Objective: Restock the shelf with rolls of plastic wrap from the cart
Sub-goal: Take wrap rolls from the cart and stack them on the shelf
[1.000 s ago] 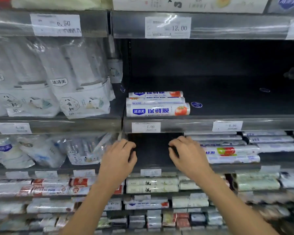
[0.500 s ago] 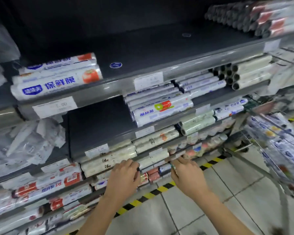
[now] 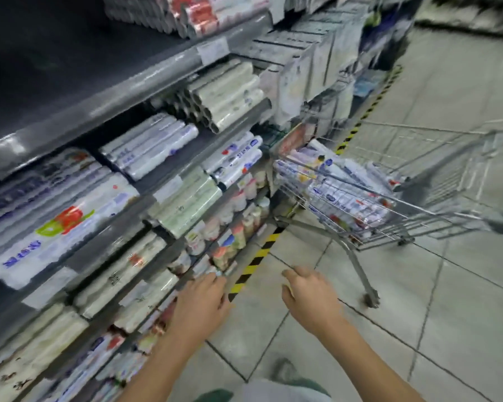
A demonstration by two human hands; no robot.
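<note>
I see both forearms reaching forward, left hand (image 3: 201,304) and right hand (image 3: 310,295) empty, fingers loosely extended, well apart.

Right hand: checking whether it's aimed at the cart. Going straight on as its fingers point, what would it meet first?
Likely the low-shelved bottles, beyond the striped floor tape; the right hand points left of the cart. Depth unclear.

My forearms are bare here, and so are my left hand (image 3: 199,307) and right hand (image 3: 311,297). Down at the bottom edge I'm wearing a pale grey-white cloth garment (image 3: 285,391), with dark green fabric (image 3: 215,397) beside it, all blurred.
</note>
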